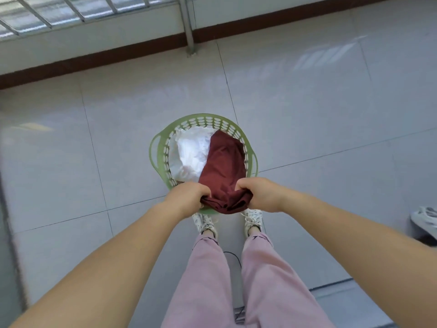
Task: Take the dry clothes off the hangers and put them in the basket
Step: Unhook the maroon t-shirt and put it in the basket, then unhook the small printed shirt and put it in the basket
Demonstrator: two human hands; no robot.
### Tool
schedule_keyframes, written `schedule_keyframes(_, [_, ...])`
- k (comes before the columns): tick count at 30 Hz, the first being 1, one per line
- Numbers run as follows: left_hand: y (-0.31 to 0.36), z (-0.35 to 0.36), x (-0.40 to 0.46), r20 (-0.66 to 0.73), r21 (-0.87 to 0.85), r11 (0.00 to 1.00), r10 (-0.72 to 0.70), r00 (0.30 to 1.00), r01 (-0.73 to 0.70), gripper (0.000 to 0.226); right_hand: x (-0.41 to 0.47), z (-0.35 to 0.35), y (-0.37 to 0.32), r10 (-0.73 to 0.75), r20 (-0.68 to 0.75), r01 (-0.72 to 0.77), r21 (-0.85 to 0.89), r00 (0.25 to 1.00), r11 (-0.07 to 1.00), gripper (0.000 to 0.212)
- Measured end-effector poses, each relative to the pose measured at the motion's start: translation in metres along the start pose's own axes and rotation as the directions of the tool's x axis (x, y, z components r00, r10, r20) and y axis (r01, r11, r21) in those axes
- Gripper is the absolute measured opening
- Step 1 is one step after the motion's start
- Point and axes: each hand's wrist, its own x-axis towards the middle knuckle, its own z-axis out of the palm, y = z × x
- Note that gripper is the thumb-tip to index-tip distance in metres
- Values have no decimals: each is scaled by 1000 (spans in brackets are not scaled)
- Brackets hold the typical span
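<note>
A round green basket (158,147) with a perforated wall stands on the tiled floor just in front of my feet. A crumpled white garment (189,152) lies in its left half. A maroon garment (223,166) hangs down into the right half of the basket. My left hand (188,197) grips its near left edge. My right hand (260,194) grips its near right edge, and the bunched cloth sags between the two hands over the basket's near rim. No hanger is in view.
Light floor tiles surround the basket. A wall with a dark skirting and a metal pole (189,27) runs along the far side, with a railing (59,13) above. A white shoe (424,220) lies at the right edge.
</note>
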Motion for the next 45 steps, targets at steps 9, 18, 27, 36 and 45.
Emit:
schedule_keyframes(9, [-15, -23, 98, -22, -4, 1000, 23, 999, -23, 29, 73, -34, 48, 162, -172, -143, 120, 972, 982, 27])
schedule_keyframes(18, [-25, -24, 176, -146, 70, 996, -48, 988, 59, 66, 129, -48, 85, 285, -290, -312, -50, 913, 949, 56])
schedule_keyframes(27, [-7, -23, 127, -111, -30, 998, -57, 992, 54, 62, 100, -48, 59, 275, -243, -287, -16, 930, 958, 46])
schedule_keyframes(36, [58, -137, 17, -434, -60, 990, 88, 897, -126, 49, 0, -114, -66, 36, -461, -80, -76, 887, 994, 34])
schedule_keyframes(45, [122, -250, -136, -715, 87, 944, 282, 640, -319, 43, -132, -172, -181, -141, -804, 50, -137, 578, 989, 21])
